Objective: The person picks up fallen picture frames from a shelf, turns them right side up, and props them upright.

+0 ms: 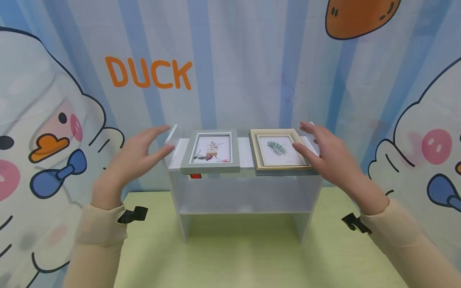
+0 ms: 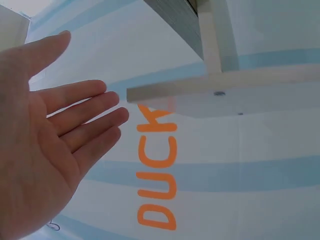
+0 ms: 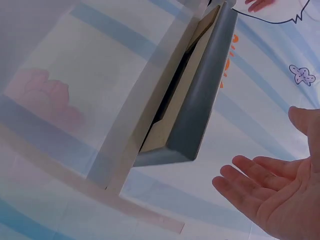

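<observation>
1. Head view: grey frame (image 1: pixel 211 151) and cream frame (image 1: pixel 277 150) lie face up, side by side atop the shelf (image 1: pixel 246 196); picture tops point towards the curtain (image 1: pixel 248 60), long axes unclear through foreshortening.
2. Both frames are rectangular, prints showing a potted plant and a green leaf; small lettering unreadable.
3. Left hand (image 1: pixel 135 160) and right hand (image 1: pixel 333 162) grasp nothing, fingers extended near the shelf's ends.
4. Striped cloth curtain behind reads "DUCK" in orange.

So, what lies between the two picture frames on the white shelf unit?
In the head view, only a bare strip of the white shelf top lies between the grey frame and the gold-edged frame.
</observation>
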{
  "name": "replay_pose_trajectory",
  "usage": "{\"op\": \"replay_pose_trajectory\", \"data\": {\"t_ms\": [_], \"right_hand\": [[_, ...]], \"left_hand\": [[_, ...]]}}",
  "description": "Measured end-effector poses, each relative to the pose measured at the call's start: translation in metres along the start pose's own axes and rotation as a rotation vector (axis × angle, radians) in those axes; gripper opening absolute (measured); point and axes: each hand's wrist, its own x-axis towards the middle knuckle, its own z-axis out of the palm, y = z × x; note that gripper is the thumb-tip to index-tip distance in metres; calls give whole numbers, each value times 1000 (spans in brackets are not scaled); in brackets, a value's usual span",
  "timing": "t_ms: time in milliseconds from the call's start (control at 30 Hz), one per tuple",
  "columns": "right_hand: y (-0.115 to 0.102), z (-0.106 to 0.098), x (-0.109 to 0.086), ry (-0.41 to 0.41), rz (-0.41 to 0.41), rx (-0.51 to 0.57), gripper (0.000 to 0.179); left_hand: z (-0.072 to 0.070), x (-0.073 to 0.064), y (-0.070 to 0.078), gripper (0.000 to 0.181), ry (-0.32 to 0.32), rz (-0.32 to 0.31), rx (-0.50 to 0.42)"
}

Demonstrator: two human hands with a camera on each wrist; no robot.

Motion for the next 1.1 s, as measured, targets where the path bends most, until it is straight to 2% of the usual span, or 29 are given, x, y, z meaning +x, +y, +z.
{"op": "replay_pose_trajectory", "data": {"t_ms": [200, 400, 633, 733, 933, 1100], "right_hand": [[-9, 6, 24, -66, 74, 132, 66], [-21, 17, 48, -164, 182, 228, 60], [-37, 43, 70, -231, 246, 298, 58], [-42, 54, 78, -260, 271, 329, 58], [-51, 70, 91, -335, 326, 346, 58], [-55, 80, 98, -386, 360, 319, 59]], "left_hand": [[2, 16, 16, 61, -51, 35, 7], [12, 34, 27, 57, -61, 8, -18], [29, 50, 31, 52, -66, -29, -46], [34, 52, 32, 51, -75, -48, -73], [43, 51, 33, 33, -77, -107, -79], [48, 49, 37, 42, -68, -174, -81]]}}
